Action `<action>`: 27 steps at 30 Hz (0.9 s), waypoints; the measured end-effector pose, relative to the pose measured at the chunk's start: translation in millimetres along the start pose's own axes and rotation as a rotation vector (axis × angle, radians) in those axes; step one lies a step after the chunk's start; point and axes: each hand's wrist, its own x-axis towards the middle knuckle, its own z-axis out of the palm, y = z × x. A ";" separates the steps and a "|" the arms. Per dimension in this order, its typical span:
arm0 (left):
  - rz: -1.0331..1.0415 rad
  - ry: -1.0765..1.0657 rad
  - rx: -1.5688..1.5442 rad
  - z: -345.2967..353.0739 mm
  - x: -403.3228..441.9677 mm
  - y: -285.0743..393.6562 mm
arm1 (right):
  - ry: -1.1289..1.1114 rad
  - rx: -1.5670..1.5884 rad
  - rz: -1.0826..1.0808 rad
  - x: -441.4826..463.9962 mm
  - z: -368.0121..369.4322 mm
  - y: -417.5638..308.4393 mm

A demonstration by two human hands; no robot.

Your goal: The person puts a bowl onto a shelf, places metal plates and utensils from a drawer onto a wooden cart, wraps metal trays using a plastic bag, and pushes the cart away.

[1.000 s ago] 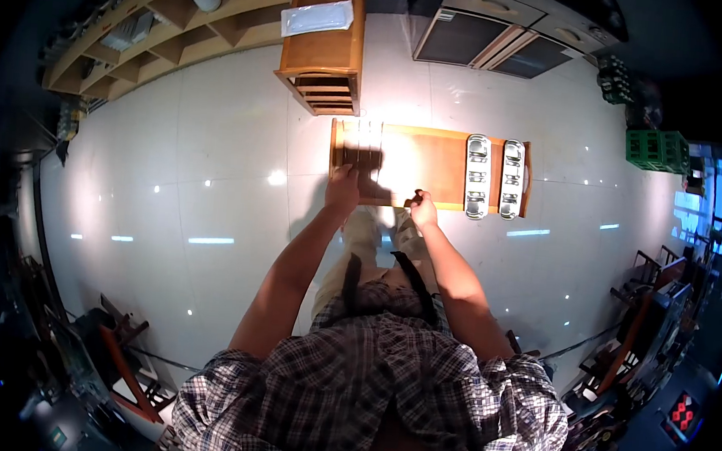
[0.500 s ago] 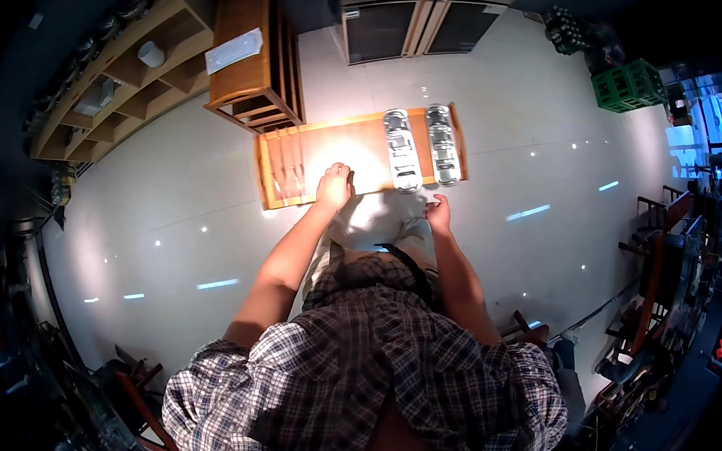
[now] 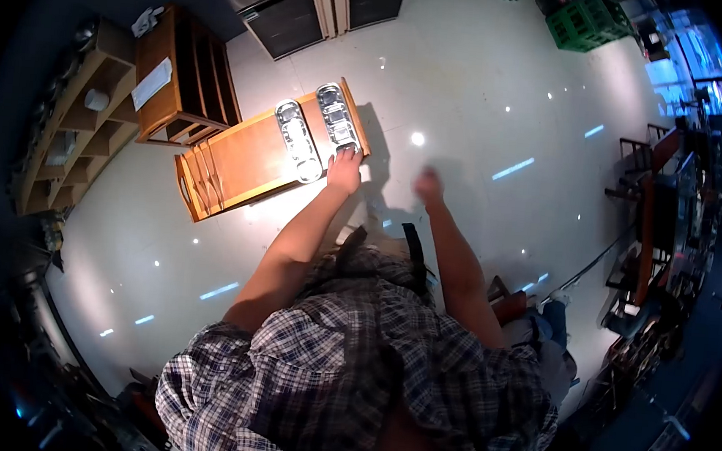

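A long wooden bench-like table (image 3: 244,150) stands slanted in front of me. On its right part lie two shiny, oblong metal pieces with several sections, a nearer-middle one (image 3: 297,141) and one by the right end (image 3: 334,115). My left hand (image 3: 345,173) is at the near end of the right-hand piece, fingers stretched forward over or against it; whether they press on it I cannot tell. Off the table's right end, my right hand (image 3: 428,185) hangs over the floor, smeared by motion, and I see nothing in it.
Behind the table's left end stands a wooden cabinet (image 3: 188,76) with a white sheet on top. Further left are open shelves (image 3: 89,124). A dark-doored cupboard (image 3: 288,25) is at the back, a green crate (image 3: 589,25) at the back right. Chairs (image 3: 664,152) line the right.
The view has turned, so the table sits further left and tilted. My left hand has gone from the table's middle to the right-hand metal piece. My right hand is now farther from the table.
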 end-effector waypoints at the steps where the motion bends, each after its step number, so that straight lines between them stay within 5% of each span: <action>1: -0.024 -0.045 0.027 -2.7 9.7 7.3 | -0.016 0.065 0.051 -1.3 -7.2 -9.7; 12: -0.125 -0.193 0.196 -17.0 93.4 36.0 | -0.207 0.199 0.105 68.0 -43.4 -52.2; 16: -0.207 -0.294 0.250 -25.1 130.5 34.3 | -0.247 -0.039 0.113 108.4 -32.1 -93.1; 18: -0.251 -0.353 0.304 -15.4 153.7 26.1 | -0.308 -0.217 -0.056 144.5 -26.1 -98.1; 21: -0.226 -0.546 0.436 -27.3 176.1 24.5 | -0.376 -0.258 -0.035 176.3 -19.5 -130.6; 27: -0.291 -0.554 0.457 -20.6 219.9 -1.1 | -0.480 -0.243 -0.007 231.4 -5.7 -180.1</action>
